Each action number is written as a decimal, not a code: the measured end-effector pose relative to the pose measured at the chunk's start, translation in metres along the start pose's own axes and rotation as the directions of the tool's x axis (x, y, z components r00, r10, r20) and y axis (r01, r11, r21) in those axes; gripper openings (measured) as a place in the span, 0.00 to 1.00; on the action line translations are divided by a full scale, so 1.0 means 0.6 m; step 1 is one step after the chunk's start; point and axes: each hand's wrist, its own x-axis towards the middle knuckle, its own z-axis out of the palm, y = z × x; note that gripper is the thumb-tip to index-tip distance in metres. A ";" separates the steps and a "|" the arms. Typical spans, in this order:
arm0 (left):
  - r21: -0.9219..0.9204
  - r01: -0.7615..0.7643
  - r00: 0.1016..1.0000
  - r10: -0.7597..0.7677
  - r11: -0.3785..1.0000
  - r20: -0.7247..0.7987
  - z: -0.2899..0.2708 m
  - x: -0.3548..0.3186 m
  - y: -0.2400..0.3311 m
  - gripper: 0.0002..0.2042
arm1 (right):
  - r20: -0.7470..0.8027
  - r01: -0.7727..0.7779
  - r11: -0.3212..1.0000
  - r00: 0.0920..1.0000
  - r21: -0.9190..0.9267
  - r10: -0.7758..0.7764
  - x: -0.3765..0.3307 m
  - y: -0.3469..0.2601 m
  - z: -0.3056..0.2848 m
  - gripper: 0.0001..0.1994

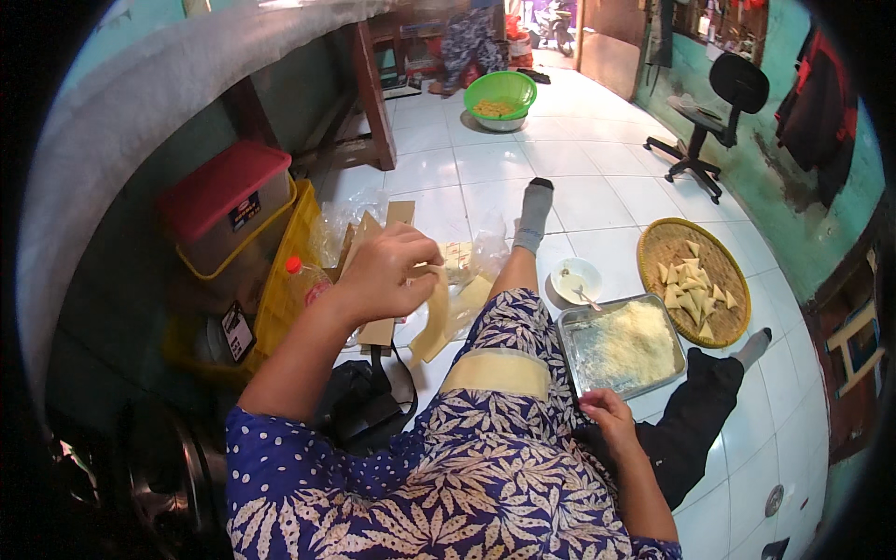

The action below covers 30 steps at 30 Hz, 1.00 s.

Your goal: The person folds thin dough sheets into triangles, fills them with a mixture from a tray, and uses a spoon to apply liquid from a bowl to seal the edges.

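Raised over my left thigh, my left hand [392, 271] pinches the top end of a pale strip of pastry wrapper [434, 322], which hangs down from the fingers. Across my lap lies another flat, pale yellow pastry strip [499, 373]. My right hand [611, 415] is by the near left corner of a metal tray [571, 350], its fingers curled together; what they hold, if anything, cannot be made out. A heap of grated pale yellow filling [637, 345] covers much of that tray. Folded pastry triangles [693, 291] are piled on a round woven tray [653, 247] to the right.
Beyond the metal tray stands a white bowl [571, 273] with a spoon. Cardboard [378, 331], plastic wrapping [485, 257] and a red-capped bottle [313, 280] lie left, beside a yellow crate [294, 229]. Farther off are a green basin [518, 89] and an office chair [700, 131].
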 end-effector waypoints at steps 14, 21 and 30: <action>-0.922 -0.057 0.927 -0.322 0.383 -0.191 0.100 0.035 0.229 0.07 | 0.380 -0.216 0.976 0.901 -0.031 0.211 -0.038 -0.176 -0.027 0.24; -0.892 0.187 0.837 -0.542 0.412 -0.075 0.185 -0.018 0.114 0.09 | 0.198 -0.203 0.891 0.971 0.406 0.131 -0.041 -0.047 -0.061 0.08; -0.518 0.429 0.902 -0.380 0.740 0.204 0.249 -0.089 0.117 0.12 | 0.043 -0.050 0.692 0.999 0.721 0.027 -0.009 -0.051 -0.032 0.08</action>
